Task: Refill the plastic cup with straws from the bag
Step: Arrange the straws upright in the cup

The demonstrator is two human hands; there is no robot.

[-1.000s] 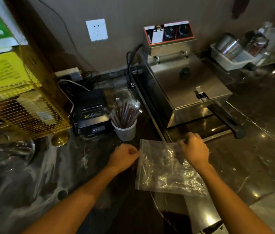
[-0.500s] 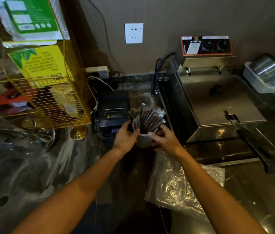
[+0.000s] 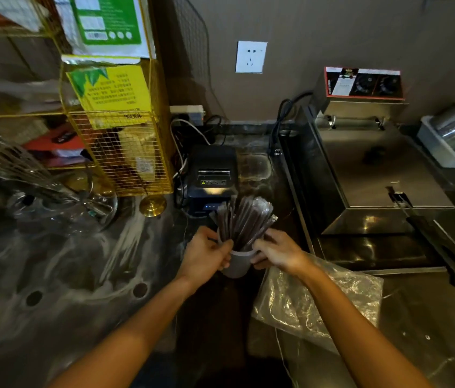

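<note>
A white plastic cup (image 3: 238, 264) stands on the dark counter, packed with several dark wrapped straws (image 3: 244, 219) that fan out upward. My left hand (image 3: 206, 254) wraps the cup's left side, its thumb against the straws. My right hand (image 3: 276, 252) grips the cup's right side at the rim. The clear plastic bag (image 3: 321, 301) lies flat and crumpled on the counter under my right forearm, just right of the cup.
A black receipt printer (image 3: 211, 177) sits right behind the cup. A steel fryer (image 3: 371, 169) with a black handle (image 3: 439, 247) stands to the right. A gold wire rack (image 3: 125, 152) and a clear container with a whisk (image 3: 53, 197) are on the left.
Both hands left the bag and closed around the cup of straws. The bag now lies loose on the counter. My view has shifted left and closer.
</note>
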